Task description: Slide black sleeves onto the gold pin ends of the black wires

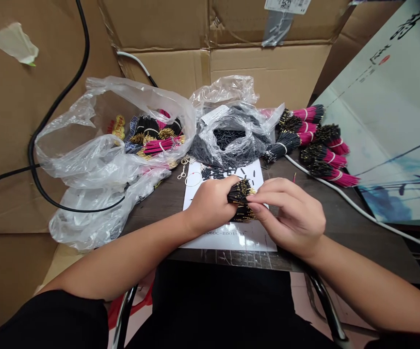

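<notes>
Over a white printed sheet, my left hand is wrapped round a bundle of black wires with gold terminals at their ends. My right hand pinches with thumb and index finger at the right edge of that bundle; whatever lies in the pinch is too small to make out. Below the bundle, more black wires with gold ends show between the hands. Small loose black sleeves are scattered on the sheet's upper part, beyond my fingers.
Behind the sheet sits an open plastic bag of black sleeves. To its left, a clear bag holds tied pink and black wire bundles. Several more tied bundles lie at right, near a white cable. Cardboard walls the back.
</notes>
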A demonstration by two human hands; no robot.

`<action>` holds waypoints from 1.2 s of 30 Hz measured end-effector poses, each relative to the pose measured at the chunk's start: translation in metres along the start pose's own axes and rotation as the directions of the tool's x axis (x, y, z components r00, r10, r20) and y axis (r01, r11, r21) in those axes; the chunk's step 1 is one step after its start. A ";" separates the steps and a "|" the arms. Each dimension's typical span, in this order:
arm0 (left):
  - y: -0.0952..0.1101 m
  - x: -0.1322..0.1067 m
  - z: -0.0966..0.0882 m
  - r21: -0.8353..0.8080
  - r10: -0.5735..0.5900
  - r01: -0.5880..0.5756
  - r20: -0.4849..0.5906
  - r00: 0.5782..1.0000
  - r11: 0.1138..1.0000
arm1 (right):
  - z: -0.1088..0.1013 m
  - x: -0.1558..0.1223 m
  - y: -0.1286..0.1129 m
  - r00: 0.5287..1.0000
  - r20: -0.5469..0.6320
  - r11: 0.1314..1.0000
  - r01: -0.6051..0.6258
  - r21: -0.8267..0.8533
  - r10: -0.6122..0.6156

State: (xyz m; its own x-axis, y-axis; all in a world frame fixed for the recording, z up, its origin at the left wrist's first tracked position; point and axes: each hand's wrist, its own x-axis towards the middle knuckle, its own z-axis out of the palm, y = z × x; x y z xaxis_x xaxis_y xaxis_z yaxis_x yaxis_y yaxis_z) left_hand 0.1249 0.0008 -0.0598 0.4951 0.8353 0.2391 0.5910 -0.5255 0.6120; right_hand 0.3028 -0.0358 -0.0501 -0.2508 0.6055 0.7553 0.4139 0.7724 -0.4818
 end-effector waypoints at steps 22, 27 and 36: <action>-0.002 0.001 -0.005 0.029 -0.081 0.080 0.039 0.996 0.996 | -0.002 0.004 0.004 0.947 0.107 0.864 0.320 -0.389 -0.302; -0.005 0.002 -0.008 -0.074 -0.102 0.102 0.004 0.995 0.992 | 0.000 0.001 0.004 0.933 0.205 0.839 0.356 -0.411 -0.295; -0.019 0.012 -0.009 -0.381 -0.112 0.001 -0.269 0.956 0.925 | 0.011 0.054 0.062 0.808 0.585 0.946 0.129 -0.297 0.073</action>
State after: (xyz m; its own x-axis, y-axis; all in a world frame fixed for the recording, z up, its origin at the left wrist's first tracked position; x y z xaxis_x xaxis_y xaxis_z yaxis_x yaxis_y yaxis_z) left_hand 0.1134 0.0221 -0.0618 0.2355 0.9016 0.3629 0.3044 -0.4230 0.8534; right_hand 0.3049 0.0474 -0.0440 -0.6839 0.6581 0.3150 0.6193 0.7518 -0.2262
